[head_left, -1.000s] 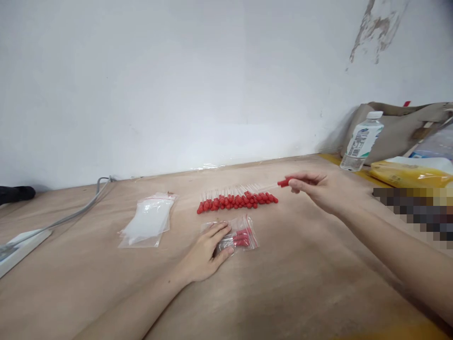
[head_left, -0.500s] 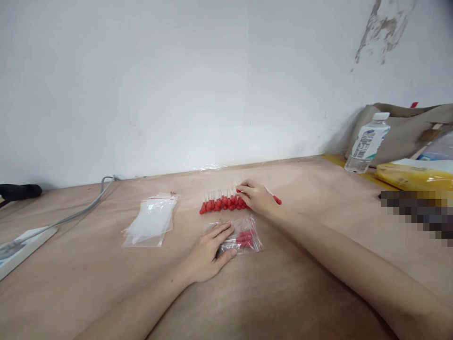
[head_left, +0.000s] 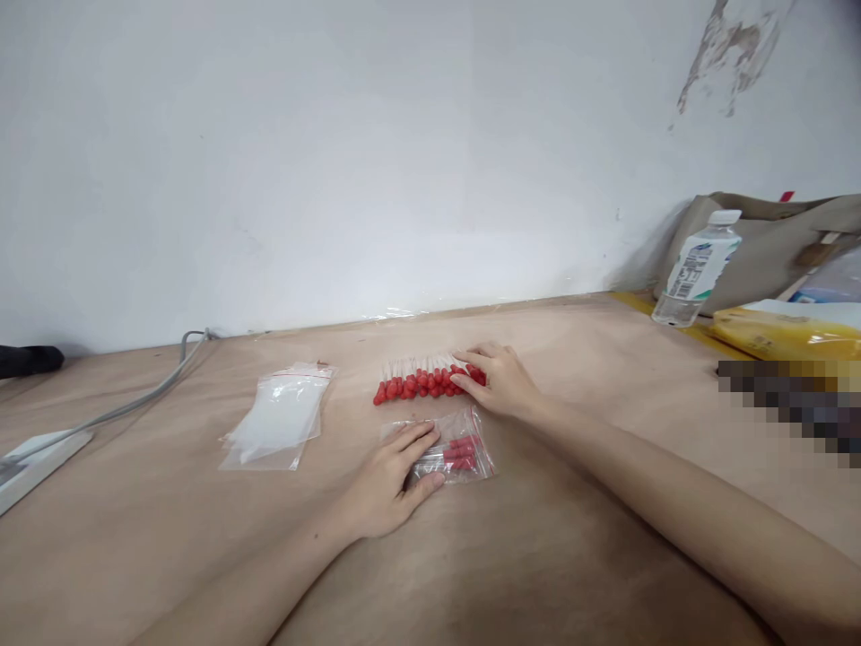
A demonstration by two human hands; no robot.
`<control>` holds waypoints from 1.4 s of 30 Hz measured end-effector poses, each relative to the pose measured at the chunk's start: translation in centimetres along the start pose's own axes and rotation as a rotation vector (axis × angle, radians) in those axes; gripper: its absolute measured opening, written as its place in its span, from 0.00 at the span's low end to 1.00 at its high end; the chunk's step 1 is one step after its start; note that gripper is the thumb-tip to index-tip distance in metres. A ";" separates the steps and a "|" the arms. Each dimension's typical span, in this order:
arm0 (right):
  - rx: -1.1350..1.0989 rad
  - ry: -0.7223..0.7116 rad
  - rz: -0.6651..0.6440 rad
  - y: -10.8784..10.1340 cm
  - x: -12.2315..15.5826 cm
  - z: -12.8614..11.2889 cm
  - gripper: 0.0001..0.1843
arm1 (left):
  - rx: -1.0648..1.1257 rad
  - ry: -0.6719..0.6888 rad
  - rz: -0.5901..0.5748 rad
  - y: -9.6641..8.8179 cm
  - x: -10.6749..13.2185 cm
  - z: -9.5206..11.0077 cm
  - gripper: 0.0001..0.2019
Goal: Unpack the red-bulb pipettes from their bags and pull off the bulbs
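Observation:
My left hand (head_left: 390,480) lies flat with its fingers spread over a clear zip bag (head_left: 481,471). Inside that bag are several glass droppers with red rubber bulbs (head_left: 463,453), partly covered by my fingers. Beyond it lies a row of loose droppers with red bulbs (head_left: 421,382), their pale glass tips pointing to the wall. At the row's right end rests my right hand (head_left: 498,379), thumb and fingers apart, touching the droppers there. Bulbs show between the thumb and fingers; the underside of the hand is hidden.
A stack of empty zip bags (head_left: 279,417) lies on the brown table covering (head_left: 202,556) at left. A grey cable (head_left: 144,399) runs to a white object (head_left: 47,467). At right stand a water bottle (head_left: 698,269), a beige bag (head_left: 767,251) and a yellow packet (head_left: 787,332).
A dropper that stuck out to the right of my right hand no longer shows there. The right hand's fingers have spread around the row's end. My left hand stays on the bag.

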State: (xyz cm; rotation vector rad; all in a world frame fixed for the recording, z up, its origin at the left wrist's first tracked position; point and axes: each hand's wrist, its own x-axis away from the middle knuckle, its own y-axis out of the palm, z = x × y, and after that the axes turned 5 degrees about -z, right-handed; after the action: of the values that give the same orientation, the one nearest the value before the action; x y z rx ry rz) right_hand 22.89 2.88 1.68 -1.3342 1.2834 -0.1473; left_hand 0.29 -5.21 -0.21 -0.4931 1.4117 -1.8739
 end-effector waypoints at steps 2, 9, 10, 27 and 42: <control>-0.032 0.032 0.045 -0.9 1.2 -0.2 0.13 | -0.002 0.003 -0.001 0.0 0.0 0.0 0.24; -0.294 0.102 -0.109 -1.6 6.2 -1.2 0.04 | -0.015 -0.017 -0.002 -0.1 -0.1 0.1 0.25; -0.304 0.092 -0.148 -1.4 6.5 -1.4 0.05 | -0.024 -0.017 -0.008 0.0 -0.1 0.1 0.25; -0.366 0.082 -0.369 -0.6 6.6 -3.3 0.16 | -0.083 0.012 -0.025 0.0 -0.4 0.4 0.26; -0.960 0.323 -0.449 -0.7 6.9 -1.8 0.14 | -0.083 0.010 -0.061 0.0 -0.5 0.2 0.29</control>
State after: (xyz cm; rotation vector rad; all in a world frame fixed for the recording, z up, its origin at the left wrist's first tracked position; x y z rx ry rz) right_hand 24.59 -3.35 -1.38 -2.5029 1.3479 -0.0506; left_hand 0.70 -4.99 -0.05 -0.5746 1.5010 -1.8735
